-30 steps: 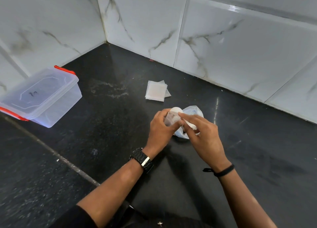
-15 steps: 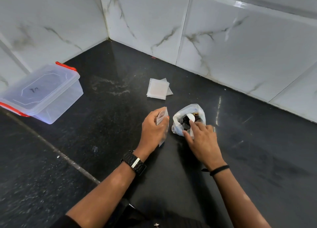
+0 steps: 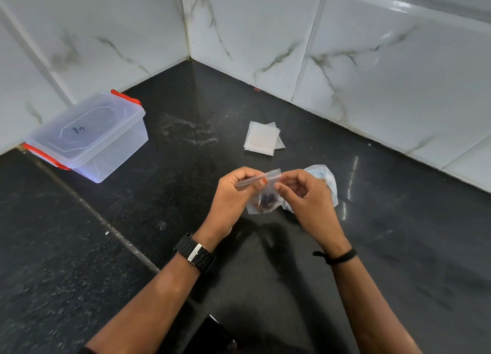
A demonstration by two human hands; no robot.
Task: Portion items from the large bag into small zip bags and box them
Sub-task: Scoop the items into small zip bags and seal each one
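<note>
A small zip bag (image 3: 265,194) holding a few dark items is hanging above the black counter (image 3: 398,247), the left hand (image 3: 233,196) and right hand (image 3: 308,199) each pinching its top strip between thumb and fingers. The large bag (image 3: 328,178) is lying just behind the right hand. Farther back, a stack of empty zip bags (image 3: 261,139) is resting flat, and a lidded clear box (image 3: 87,137) is sitting by the tiled wall (image 3: 372,61).
</note>
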